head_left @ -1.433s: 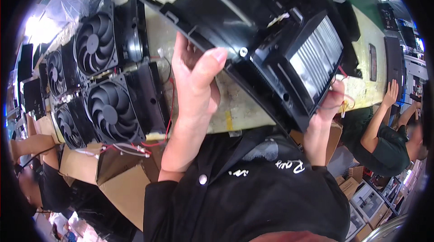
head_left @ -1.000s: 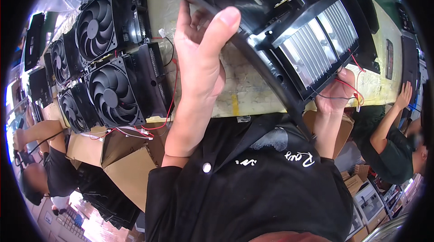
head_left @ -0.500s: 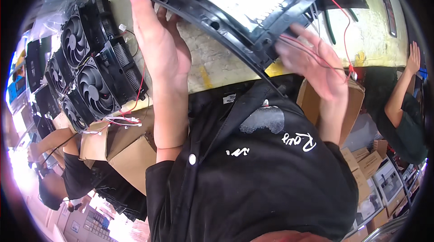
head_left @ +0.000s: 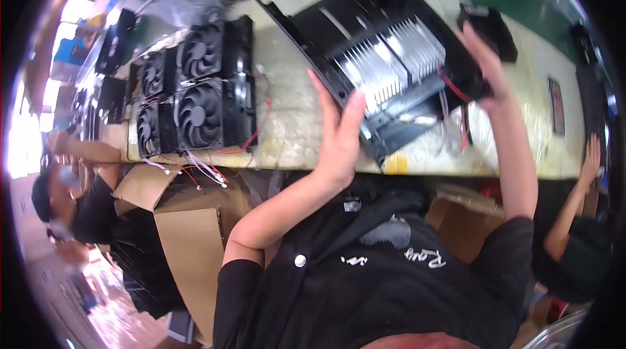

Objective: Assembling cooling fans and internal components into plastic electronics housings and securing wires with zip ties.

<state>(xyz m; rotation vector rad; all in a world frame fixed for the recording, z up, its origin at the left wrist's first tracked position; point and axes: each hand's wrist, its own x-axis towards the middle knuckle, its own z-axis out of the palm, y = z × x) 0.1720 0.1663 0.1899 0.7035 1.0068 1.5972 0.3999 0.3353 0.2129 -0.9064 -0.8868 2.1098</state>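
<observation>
A black plastic housing (head_left: 391, 128) with a silver finned heat sink (head_left: 396, 55) is tilted above the worktable in front of me. My left hand (head_left: 340, 143) grips its near left edge, thumb on the upper side and fingers along the rim. At the right side, my right hand (head_left: 490, 75) holds the housing with fingers stretched along its edge; the parts behind the panel are hidden. Red wires (head_left: 454, 86) and pale leads hang from the housing near my right hand.
Several black fan units (head_left: 201, 114) stand at the left of the pale worktable (head_left: 293, 114), wires trailing over its edge. A black part (head_left: 499, 32) lies at the far right. Open cardboard boxes (head_left: 189, 244) stand below the near edge. Other people (head_left: 85, 199) are at both sides.
My right hand has left the wires and moved to the housing's right side. My left hand now grips the near left edge. The housing appears farther from me, and the view has shifted.
</observation>
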